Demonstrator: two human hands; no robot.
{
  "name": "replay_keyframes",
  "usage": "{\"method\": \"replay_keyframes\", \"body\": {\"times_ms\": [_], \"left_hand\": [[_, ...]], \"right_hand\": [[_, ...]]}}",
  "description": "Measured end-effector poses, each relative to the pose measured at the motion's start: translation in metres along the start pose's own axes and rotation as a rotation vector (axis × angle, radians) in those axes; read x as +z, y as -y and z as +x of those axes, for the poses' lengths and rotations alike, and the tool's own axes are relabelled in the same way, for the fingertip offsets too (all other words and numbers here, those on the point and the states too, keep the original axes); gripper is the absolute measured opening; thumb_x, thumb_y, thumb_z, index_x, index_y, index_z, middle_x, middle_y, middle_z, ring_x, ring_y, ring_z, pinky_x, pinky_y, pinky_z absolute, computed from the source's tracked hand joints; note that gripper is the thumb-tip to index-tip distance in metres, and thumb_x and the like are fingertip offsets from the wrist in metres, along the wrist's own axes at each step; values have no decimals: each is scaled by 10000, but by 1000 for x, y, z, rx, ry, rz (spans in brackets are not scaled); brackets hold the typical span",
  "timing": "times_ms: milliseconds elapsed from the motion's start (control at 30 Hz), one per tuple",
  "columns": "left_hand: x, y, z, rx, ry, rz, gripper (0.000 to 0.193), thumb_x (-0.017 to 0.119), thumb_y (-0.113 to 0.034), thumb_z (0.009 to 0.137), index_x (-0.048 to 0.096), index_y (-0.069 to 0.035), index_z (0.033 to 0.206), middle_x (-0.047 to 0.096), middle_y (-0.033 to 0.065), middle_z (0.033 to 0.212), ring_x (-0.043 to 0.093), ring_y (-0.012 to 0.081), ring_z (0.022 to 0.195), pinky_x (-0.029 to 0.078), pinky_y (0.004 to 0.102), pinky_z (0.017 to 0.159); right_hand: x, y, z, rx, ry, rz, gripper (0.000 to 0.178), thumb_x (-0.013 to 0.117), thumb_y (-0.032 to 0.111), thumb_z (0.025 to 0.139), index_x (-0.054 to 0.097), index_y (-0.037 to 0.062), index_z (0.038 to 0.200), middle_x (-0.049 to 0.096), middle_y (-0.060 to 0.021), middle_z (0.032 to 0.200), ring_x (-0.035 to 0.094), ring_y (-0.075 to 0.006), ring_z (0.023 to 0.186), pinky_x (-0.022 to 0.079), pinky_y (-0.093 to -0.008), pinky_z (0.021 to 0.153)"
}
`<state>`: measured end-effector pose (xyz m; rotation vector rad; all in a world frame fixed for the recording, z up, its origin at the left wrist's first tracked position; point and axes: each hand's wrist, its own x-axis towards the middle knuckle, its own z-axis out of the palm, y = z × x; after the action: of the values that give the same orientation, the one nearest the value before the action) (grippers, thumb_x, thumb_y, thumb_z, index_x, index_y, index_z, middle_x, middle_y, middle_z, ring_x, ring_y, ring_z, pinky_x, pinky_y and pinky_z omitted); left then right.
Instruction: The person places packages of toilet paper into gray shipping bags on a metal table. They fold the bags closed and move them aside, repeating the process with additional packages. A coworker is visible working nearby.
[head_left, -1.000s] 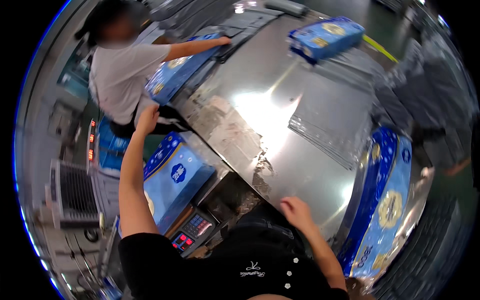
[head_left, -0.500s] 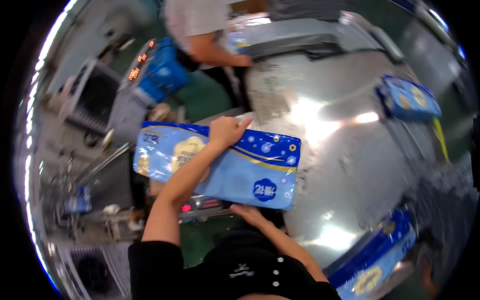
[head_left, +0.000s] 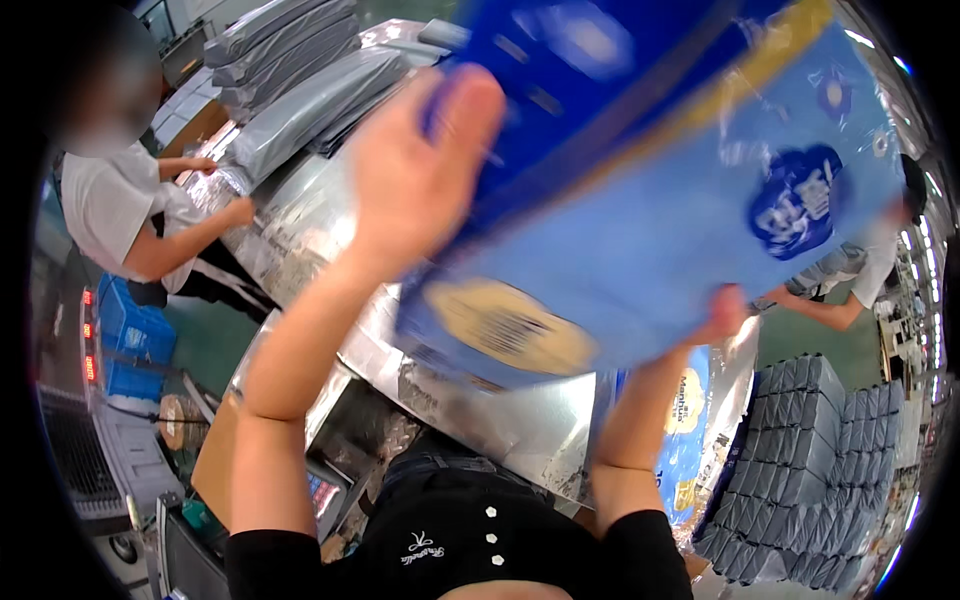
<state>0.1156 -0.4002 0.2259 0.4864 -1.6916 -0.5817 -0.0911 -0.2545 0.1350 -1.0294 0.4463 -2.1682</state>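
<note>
A large, soft plastic pack (head_left: 640, 250) in dark and light blue with a gold band is raised in front of me, tilted and slightly blurred. My left hand (head_left: 415, 165) grips its left edge, thumb on the front face and fingers partly hidden behind. At the lower edge my right hand (head_left: 718, 318) holds it; one fingertip shows on the face, while most of the fingers are out of sight. Below the right forearm, a second blue pack (head_left: 685, 405) lies by the table's edge.
The metal table (head_left: 540, 420) extends under the raised pack. Grey plastic bags (head_left: 290, 70) are heaped at the far left, near a person in a white shirt (head_left: 110, 205). Another person (head_left: 865, 275) stands at right, beyond stacked grey parcels (head_left: 800, 440). A blue crate (head_left: 135, 335) sits left.
The pack has risen from waist level toward the upper right and tilted. My right hand has moved to its lower edge. The view has swung to the right.
</note>
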Motion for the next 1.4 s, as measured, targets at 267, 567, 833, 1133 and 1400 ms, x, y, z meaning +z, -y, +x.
{"method": "replay_keyframes", "body": {"times_ms": [267,567,833,1133,1400], "left_hand": [[170,270,-149,49,727,154,186,580,-196,827,570,-29,911,567,174,942,584,378,854,473,465,719],[244,390,-164,511,1147,566,133,548,-174,839,560,-67,917,574,89,905,640,269,795,510,408,597],[221,383,-100,411,926,299,191,612,-172,805,474,-84,902,549,114,793,607,316,585,490,420,505],[236,411,-110,310,747,219,133,567,-22,760,486,-57,859,498,132,846,572,322,795,493,412,635],[293,466,-159,-324,544,485,193,523,-1,790,503,7,982,522,244,976,530,438,894,462,470,781]], "right_hand": [[-159,112,-33,477,-494,-614,562,607,410,832,547,-18,1192,629,-141,1057,639,-240,914,547,-345,768],[-204,-14,-95,1186,-588,-383,599,568,444,836,572,-28,1205,645,-150,1070,643,-234,932,523,-340,808],[-233,-131,-69,1236,-605,-222,611,569,475,846,563,-7,1220,626,-176,1103,640,-250,927,525,-346,803],[-340,-138,-7,765,-852,-469,467,564,413,888,623,5,1108,656,-134,1032,632,-210,929,498,-327,812],[-394,-177,45,-91,-456,-1849,347,635,184,869,614,2,1163,646,-178,1070,638,-336,940,507,-361,816]]}}
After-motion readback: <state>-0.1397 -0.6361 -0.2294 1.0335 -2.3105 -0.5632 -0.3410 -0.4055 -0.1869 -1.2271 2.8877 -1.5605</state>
